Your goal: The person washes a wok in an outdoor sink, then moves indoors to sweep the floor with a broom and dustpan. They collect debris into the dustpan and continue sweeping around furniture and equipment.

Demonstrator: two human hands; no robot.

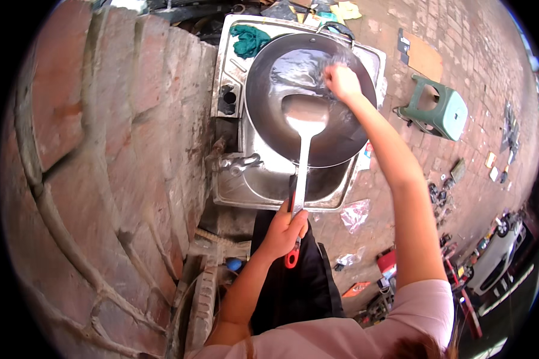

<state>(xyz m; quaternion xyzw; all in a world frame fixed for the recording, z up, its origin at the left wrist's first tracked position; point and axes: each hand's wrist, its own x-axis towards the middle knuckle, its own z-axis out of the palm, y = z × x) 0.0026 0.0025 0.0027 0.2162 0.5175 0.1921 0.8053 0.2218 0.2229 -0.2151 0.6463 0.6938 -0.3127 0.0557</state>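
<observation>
A large dark wok [266, 128] rests on a steel sink, with shiny water pooled in its far part. My left hand [285, 228] is closed around the long pale handle of a wok spatula [305, 113], whose broad metal blade lies over the wok. A black and red handle runs beside it under my fingers; whether I grip that too is hidden. Inside the wok, at its right side, my right hand [342, 82] is closed in a fist close to the water. Blur at its fingers hides what it holds, if anything.
The steel sink [224, 194] has a tap [242, 164] at its left and a teal cloth [249, 40] on its far left corner. A brick wall [120, 119] rises close at left. On the brick ground at right stand a green stool [434, 107] and flattened cardboard [424, 57].
</observation>
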